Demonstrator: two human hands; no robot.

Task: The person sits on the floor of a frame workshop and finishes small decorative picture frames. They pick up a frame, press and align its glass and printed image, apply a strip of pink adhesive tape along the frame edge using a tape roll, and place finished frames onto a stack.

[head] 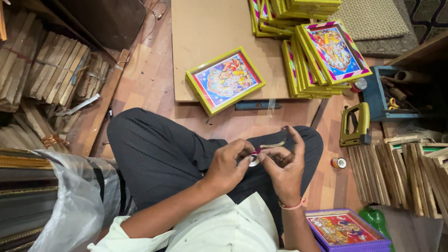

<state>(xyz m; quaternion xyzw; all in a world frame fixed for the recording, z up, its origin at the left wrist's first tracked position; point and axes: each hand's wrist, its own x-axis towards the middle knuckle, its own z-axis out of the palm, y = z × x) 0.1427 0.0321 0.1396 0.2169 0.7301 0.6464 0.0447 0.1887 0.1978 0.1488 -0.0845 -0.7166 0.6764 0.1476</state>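
— What are the two hands doing over the lap?

— They meet just above the crossed legs in dark trousers [158, 154]. The left hand [227, 165] and the right hand [283, 163] are both pinched shut on a small roll of tape [254, 161], a pale disc caught between the fingertips, with a short strip of pink and gold tape [270, 146] running from it up past the right hand's thumb. The right forefinger sticks up, free of the roll.

— And around them?

— Well ahead of the left hand, a yellow-framed picture [226, 80] lies tilted on a brown board [205, 28] on the floor. Ahead of the right hand and farther out, a stack of yellow frames [326, 58] sits with one picture face up on top. To the outer side of the right hand stands a yellow staple gun [355, 125], with a small tape roll [339, 163] on the floor just below it, nearer the hand. Beyond those, wooden strips [396, 175] stand in a row.

— Anything close to the body?

— A purple-framed picture [346, 229] lies behind the right wrist, which wears a thin orange band [293, 205]. A clear plastic bag [77, 200] bulges off beyond the left elbow.
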